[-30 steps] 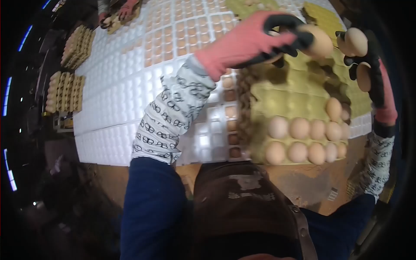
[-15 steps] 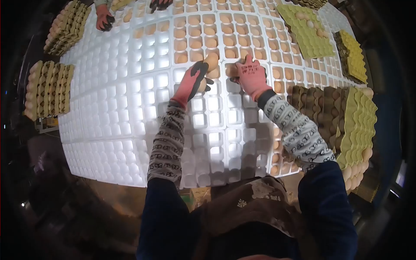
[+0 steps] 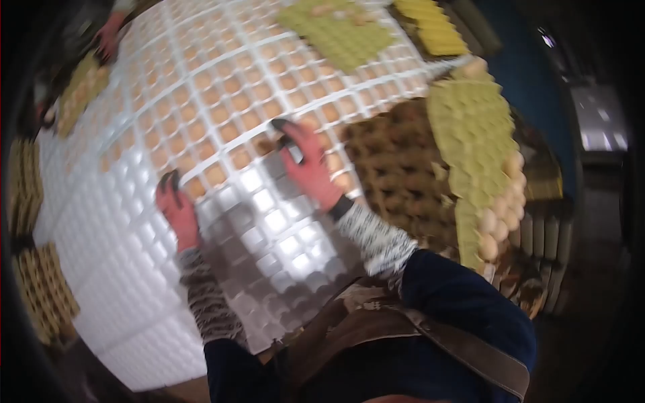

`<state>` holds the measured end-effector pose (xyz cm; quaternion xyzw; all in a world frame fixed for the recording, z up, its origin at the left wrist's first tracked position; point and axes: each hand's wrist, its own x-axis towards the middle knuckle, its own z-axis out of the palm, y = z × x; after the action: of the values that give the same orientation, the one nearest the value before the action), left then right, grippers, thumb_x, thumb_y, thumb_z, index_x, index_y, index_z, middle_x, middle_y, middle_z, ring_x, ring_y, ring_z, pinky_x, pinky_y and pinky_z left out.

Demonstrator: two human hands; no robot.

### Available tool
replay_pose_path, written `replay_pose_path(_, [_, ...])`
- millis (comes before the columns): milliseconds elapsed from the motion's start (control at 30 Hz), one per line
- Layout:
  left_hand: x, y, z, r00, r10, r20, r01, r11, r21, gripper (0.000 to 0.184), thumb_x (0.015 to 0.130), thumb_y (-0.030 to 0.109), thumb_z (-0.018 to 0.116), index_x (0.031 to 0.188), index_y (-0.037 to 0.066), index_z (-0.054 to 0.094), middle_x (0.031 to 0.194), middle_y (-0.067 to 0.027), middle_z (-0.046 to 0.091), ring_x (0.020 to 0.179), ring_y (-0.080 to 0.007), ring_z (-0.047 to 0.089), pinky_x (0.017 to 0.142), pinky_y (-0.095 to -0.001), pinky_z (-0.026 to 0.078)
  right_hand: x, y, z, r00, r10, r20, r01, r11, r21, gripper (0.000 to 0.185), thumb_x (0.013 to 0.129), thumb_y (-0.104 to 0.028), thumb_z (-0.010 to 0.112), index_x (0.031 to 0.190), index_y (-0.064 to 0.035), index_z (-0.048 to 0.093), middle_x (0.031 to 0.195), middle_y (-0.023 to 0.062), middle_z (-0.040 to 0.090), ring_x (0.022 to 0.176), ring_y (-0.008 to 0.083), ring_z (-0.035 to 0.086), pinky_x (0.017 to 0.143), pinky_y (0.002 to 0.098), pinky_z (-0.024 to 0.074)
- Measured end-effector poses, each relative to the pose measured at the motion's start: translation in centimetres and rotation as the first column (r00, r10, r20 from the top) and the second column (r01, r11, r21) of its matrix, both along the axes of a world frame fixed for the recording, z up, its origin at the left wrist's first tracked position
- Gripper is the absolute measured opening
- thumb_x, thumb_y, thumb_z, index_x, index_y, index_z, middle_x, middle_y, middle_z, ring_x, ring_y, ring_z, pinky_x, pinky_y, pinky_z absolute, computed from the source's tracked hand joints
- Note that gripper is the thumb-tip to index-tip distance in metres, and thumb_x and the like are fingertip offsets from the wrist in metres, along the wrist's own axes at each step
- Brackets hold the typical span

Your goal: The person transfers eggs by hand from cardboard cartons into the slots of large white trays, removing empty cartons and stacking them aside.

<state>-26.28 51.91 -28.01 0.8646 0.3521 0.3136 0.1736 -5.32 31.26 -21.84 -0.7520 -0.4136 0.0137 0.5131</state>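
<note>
My left hand (image 3: 178, 208), in a pink glove with dark fingertips, lies over the white moulded tray at the left edge of the eggs. Its fingers are stretched out beside an egg (image 3: 195, 187), and I see nothing held in them. My right hand (image 3: 310, 166), gloved the same way, is above the white tray (image 3: 274, 220) with thumb and forefinger apart and no egg visible between them. Another egg (image 3: 240, 158) sits in a pocket between the hands. Motion blur softens the fingers, and the right palm is hidden.
Brown egg flats (image 3: 396, 168) stand to the right, beside a yellow-green flat (image 3: 470, 127) and stacked eggs (image 3: 497, 225). Another green flat (image 3: 336, 33) lies across the far trays. Egg-flat stacks (image 3: 44, 289) line the left edge. Another person's gloved hand (image 3: 109, 37) is at upper left.
The view has swung to the right. The eggs seen in my left hand are no longer there, and its fingers have straightened. My hands are now farther apart.
</note>
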Motion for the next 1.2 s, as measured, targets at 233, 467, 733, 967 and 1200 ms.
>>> replay_pose_path(233, [12.4,-10.4,15.9,0.881,-0.296,0.369,0.322,0.947,-0.01,0.033,0.085,-0.001,0.057,0.118,0.001,0.061,0.12,-0.0134,0.06,0.117,-0.0294,0.052,0.101,-0.0381,0.04,0.7,-24.0,26.3,0.938,0.139,0.317,-0.161,0.986,0.045,0.038,0.084,-0.01,0.065,0.12,0.0001,0.061,0.11,0.0169,0.065,0.098,0.0283,0.065,0.087,0.0345,0.0507])
replay_pose_path(467, [30.0,-33.8,27.8,0.484,-0.874,0.027,0.836,0.472,0.281,0.051,0.078,0.032,0.071,0.123,0.012,0.058,0.117,-0.0129,0.058,0.112,-0.0336,0.053,0.1,-0.0434,0.041,22.2,-36.8,25.2,0.97,0.063,0.233,0.143,0.627,-0.766,0.05,0.081,-0.028,0.071,0.128,-0.0167,0.058,0.108,0.0138,0.066,0.098,0.0309,0.062,0.088,0.0394,0.0485])
replay_pose_path(733, [32.1,-36.0,29.6,0.564,-0.68,0.469,0.798,0.303,-0.52,0.045,0.085,0.034,0.063,0.118,0.004,0.057,0.108,-0.0107,0.062,0.103,-0.0203,0.061,0.089,-0.0322,0.048,25.8,-44.8,22.7,0.76,0.286,-0.584,-0.09,0.936,0.341,0.04,0.091,-0.018,0.052,0.122,0.0049,0.058,0.116,0.011,0.062,0.098,0.016,0.061,0.081,0.03,0.05])
replay_pose_path(967, [28.9,-39.6,34.0,0.299,-0.602,-0.74,0.745,0.633,-0.213,0.059,0.067,0.039,0.08,0.113,0.004,0.064,0.104,-0.0127,0.062,0.098,-0.0326,0.061,0.084,-0.038,0.049,24.7,-41.9,25.8,0.857,0.515,0.012,-0.449,0.759,-0.471,0.054,0.08,-0.01,0.066,0.133,-0.0122,0.054,0.121,0.0076,0.062,0.093,0.0157,0.063,0.081,0.0293,0.0515])
replay_pose_path(1200, [25.2,-34.1,32.4,0.7,-0.683,0.209,0.596,0.398,-0.697,0.053,0.073,0.025,0.079,0.118,0.004,0.059,0.1,-0.0036,0.064,0.09,-0.0175,0.063,0.079,-0.0278,0.05,24.1,-40.6,24.9,0.783,0.534,0.318,-0.333,0.792,-0.511,0.06,0.071,-0.013,0.074,0.129,-0.0166,0.058,0.144,0.0095,0.045,0.123,0.0251,0.051,0.096,0.0376,0.0453])
